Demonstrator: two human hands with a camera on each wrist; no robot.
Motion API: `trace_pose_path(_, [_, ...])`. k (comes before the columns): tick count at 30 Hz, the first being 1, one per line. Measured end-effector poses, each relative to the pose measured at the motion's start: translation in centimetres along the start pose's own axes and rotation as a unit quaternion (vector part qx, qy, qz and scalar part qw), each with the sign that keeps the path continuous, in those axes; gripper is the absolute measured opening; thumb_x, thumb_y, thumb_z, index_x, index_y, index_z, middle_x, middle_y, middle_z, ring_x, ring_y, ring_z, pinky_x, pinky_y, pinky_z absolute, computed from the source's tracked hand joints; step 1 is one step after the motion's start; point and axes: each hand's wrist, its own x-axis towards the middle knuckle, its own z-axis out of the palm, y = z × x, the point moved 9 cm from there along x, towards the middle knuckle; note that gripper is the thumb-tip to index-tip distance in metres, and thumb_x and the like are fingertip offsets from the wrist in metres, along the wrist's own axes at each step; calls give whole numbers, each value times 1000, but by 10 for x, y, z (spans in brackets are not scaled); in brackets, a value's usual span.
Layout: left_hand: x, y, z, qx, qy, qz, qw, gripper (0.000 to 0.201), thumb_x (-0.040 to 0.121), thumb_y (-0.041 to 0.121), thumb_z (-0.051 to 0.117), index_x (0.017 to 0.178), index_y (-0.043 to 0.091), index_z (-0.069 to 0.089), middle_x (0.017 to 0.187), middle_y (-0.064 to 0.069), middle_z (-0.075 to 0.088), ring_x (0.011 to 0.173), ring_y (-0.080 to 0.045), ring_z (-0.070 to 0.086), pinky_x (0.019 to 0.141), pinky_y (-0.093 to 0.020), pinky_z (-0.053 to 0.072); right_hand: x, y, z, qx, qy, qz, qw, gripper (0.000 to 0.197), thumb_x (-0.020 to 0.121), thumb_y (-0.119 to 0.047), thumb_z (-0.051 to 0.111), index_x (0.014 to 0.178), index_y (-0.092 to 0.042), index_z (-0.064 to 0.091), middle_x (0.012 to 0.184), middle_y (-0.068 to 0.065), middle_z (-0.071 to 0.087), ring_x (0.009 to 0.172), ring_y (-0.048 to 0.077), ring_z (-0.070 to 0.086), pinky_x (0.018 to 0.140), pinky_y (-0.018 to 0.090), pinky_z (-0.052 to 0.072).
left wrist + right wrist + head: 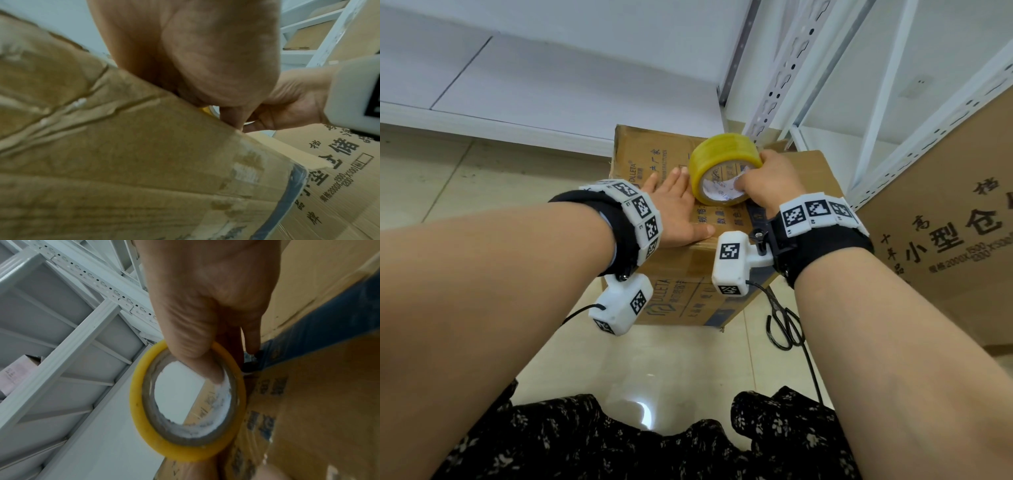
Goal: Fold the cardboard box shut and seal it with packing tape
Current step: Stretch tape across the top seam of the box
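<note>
Pressing box [654, 150] top: left hand [678, 209], tape roll [722, 168] alongside.

Black wrist straps [619, 233], white marker-tile bands [818, 212], white wrist cameras [732, 262], black cables [808, 359], floral black skirt [654, 445]

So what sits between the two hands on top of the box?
In the head view, the yellow tape roll stands between the flat left hand and the gripping right hand, above the box.

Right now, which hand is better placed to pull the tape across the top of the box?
Right. The right hand already grips the tape roll, thumb inside its core, over the cardboard box. The left hand lies flat on the top, holding the flaps down.
</note>
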Motion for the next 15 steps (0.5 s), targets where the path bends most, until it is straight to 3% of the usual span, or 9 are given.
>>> trace_pose_path(4, [0,1,0,-6,-4,-7,1000,96,87,73,24,153,12,-9,160,-9,-14,148,-21,-12,120,-48,-1,-4,5,5,36,-75,32,996,60,71,-11,87,120,-18,52,114,4,66,103,25,65,91,47,56])
trace_pose_path(8, [-2,-5,-4,-7,4,-6,1000,96,86,75,21,153,14,-9,160,-8,-14,148,-21,-12,120,-49,-1,-10,9,-3,-23,-117,35,992,80,69,-18,89,137,-24,48,118,0,65,103,24,66,90,47,57])
trace_pose_path(11, [-4,-10,-5,-10,13,-13,1000,94,86,75,20,154,17,-9,160,-7,-14,148,-21,-11,119,-49,-2,-16,12,-17,-68,-113,51,990,69,77,-16,83,138,-18,51,125,6,65,112,29,64,97,48,53])
trace_pose_path(13, [-6,-15,-6,-16,16,-24,999,93,86,75,21,154,19,-8,161,-6,-13,148,-21,-10,119,-50,-2,-20,16,-27,-110,-92,63,988,48,89,-18,74,133,-10,57,127,10,63,117,31,60,101,42,49])
trace_pose_path(15, [-8,-21,-9,-20,14,-42,999,92,87,74,23,154,18,-5,161,-6,-12,149,-21,-9,119,-50,-1,-23,18,-31,-109,-73,60,990,44,93,-20,69,134,-11,58,132,10,60,121,30,57,99,37,47])
